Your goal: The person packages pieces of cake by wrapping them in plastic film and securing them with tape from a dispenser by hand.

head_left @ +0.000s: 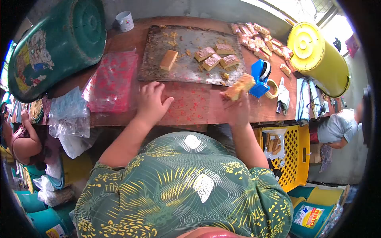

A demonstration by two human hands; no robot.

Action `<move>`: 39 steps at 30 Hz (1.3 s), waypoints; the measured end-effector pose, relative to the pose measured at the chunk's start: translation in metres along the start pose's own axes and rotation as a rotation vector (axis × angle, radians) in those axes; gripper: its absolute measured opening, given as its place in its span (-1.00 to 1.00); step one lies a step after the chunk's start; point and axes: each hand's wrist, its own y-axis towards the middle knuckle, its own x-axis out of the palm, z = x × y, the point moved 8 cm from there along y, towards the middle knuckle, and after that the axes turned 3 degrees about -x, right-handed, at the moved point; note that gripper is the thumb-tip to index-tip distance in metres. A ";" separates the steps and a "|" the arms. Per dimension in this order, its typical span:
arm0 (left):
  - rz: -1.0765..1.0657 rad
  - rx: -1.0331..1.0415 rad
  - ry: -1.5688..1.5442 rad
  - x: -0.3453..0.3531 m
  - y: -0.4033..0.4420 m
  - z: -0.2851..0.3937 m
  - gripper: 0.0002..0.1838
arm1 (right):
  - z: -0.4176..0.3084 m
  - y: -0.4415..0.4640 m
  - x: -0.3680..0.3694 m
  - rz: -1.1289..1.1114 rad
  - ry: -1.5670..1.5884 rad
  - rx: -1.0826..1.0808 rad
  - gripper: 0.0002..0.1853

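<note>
My right hand (pixel 238 109) grips a slice of cake (pixel 240 86) with a golden, crumbly side, raised near the tray's front right corner. My left hand (pixel 152 99) rests palm down at the table's front, fingers spread and holding nothing, close to the tray's lower left edge. On the dark metal tray (pixel 158 43) lie a loaf-shaped cake piece (pixel 169 60) at the left and several brown-topped cake slices (pixel 211 62) at the right, among crumbs. Red spots cover the table surface (pixel 186 104) between my hands; I cannot tell whether they are on clear plastic.
Red-printed plastic bags (pixel 115 79) lie left. A blue tape dispenser (pixel 258 81) and a tape roll (pixel 272 89) stand right, before a pile of wrapped cakes (pixel 258 39). A green drum (pixel 59 47), yellow bucket (pixel 317 59), mug (pixel 125 21) and yellow crate (pixel 295 158) surround me. Other people are on both sides.
</note>
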 end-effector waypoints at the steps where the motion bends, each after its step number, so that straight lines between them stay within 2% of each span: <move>1: -0.029 0.043 0.018 0.001 -0.004 0.006 -0.63 | 0.019 -0.002 0.013 -0.032 0.029 0.060 -0.65; 2: -0.034 0.044 -0.057 0.006 -0.004 0.009 -0.76 | 0.038 -0.006 0.024 -0.063 0.057 0.120 -0.65; 5: -0.195 0.030 -0.224 0.014 0.007 0.015 -0.82 | 0.076 -0.011 0.052 -0.176 -0.011 0.194 -0.65; 7: -0.286 -0.355 -0.590 0.028 0.005 -0.001 -0.85 | 0.079 -0.008 0.060 -0.131 -0.035 0.193 -0.64; 11: -0.274 -0.495 -0.856 0.034 0.016 -0.011 -0.56 | 0.079 -0.003 0.045 -0.137 -0.069 0.219 -0.63; 12: -0.299 -0.465 -0.912 0.040 0.019 -0.011 -0.55 | 0.079 -0.004 0.042 -0.123 -0.055 0.228 -0.62; 14: -0.399 -0.404 -0.912 0.054 0.019 -0.007 -0.71 | 0.074 -0.006 0.041 -0.151 -0.106 0.251 -0.63; 15: -0.449 -0.371 -0.911 0.057 0.019 0.000 -0.78 | 0.072 -0.007 0.044 -0.166 -0.132 0.261 -0.63; 16: -0.380 -0.375 -0.842 0.055 0.019 0.002 -0.75 | 0.067 -0.008 0.044 -0.136 -0.152 0.249 -0.63; 20: -0.399 -0.316 -0.500 0.041 0.023 0.012 -0.45 | 0.058 -0.007 0.041 -0.068 -0.134 0.247 -0.66; 23: -0.332 -0.285 -0.653 0.041 0.023 0.015 -0.41 | 0.059 -0.010 0.052 -0.004 -0.105 0.186 -0.70; 26: -0.205 -0.299 -0.603 0.032 0.029 -0.005 -0.39 | 0.065 -0.006 0.025 -0.015 -0.158 0.035 -0.73; 28: -0.126 -0.343 -0.590 -0.004 0.033 -0.016 -0.58 | 0.058 -0.007 0.027 -0.005 -0.189 -0.030 -0.75; 30: -0.053 -0.386 -0.295 -0.030 0.043 -0.058 -0.64 | 0.054 -0.008 0.030 -0.008 -0.226 -0.044 -0.75; 32: 0.174 -0.368 -0.204 -0.058 0.044 -0.096 -0.63 | 0.053 -0.009 0.034 -0.022 -0.265 -0.011 -0.74; 33: 0.286 -0.356 -0.156 -0.077 0.044 -0.094 -0.59 | 0.055 -0.009 0.032 -0.027 -0.285 -0.011 -0.74; 36: 0.583 0.057 0.203 -0.114 0.033 -0.028 -0.41 | 0.062 -0.005 0.026 -0.050 -0.364 -0.012 -0.72; 38: 0.295 0.210 -0.027 -0.080 0.024 0.012 -0.34 | 0.064 -0.005 0.026 -0.073 -0.444 -0.006 -0.69; 39: 0.181 0.255 0.040 -0.062 0.013 0.032 -0.30 | 0.062 -0.005 0.032 -0.107 -0.507 -0.016 -0.65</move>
